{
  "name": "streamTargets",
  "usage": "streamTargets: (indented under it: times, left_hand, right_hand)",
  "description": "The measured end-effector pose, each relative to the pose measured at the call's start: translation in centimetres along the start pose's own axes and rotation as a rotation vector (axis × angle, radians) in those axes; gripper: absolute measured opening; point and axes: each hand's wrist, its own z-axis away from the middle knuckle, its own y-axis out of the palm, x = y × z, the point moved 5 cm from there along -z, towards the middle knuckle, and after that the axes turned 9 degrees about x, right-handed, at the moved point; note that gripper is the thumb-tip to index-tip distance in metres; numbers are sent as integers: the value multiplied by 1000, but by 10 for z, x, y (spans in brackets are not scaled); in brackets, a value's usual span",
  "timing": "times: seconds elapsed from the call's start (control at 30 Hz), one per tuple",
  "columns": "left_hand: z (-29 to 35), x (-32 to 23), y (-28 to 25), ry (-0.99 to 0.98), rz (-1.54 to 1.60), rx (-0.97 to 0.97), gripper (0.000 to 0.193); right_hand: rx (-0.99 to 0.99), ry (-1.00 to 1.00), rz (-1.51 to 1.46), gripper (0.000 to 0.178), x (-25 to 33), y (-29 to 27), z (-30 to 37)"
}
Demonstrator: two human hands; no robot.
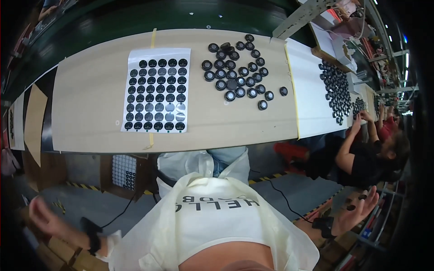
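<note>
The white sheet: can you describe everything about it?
The white sheet looks thin and glossy, like paper or film, and carries rows of round black stickers; its top-left spot is bare. It lies flat on the tan tabletop, across yellow tape, left of the scattered black round pieces. Neither the left hand nor the right hand touches it.
</note>
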Motion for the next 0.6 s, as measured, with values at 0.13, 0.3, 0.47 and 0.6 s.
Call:
streamTargets:
  times: [0.13, 0.3, 0.47, 0.6]
  left_hand:
    - [76, -91, 134, 55, 165, 1605, 39]
    - [150, 19, 129, -213, -32, 1937, 40]
    - [130, 70, 17, -820, 539, 1785, 48]
    - [58, 140, -60, -1129, 930, 1546, 56]
  right_hand:
    - [30, 40, -44, 49, -35, 46, -36]
    - [106, 99, 160, 45, -23, 101, -115]
    - [202, 144, 435, 39, 37, 99, -177]
    - [93, 22, 518, 39, 52, 81, -169]
